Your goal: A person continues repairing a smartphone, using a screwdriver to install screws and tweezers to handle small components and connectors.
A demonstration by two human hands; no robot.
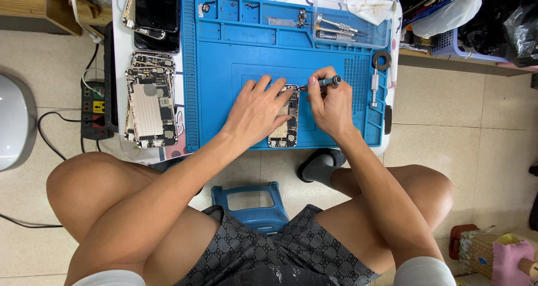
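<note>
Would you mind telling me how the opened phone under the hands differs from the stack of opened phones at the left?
The opened phone lies alone on the blue mat; the stack of opened phones sits off the mat on the white tabletop. The left hand partly covers the single phone, while the right hand holds a screwdriver to it; the stack is untouched. Both show bare internals, facing up.
</note>
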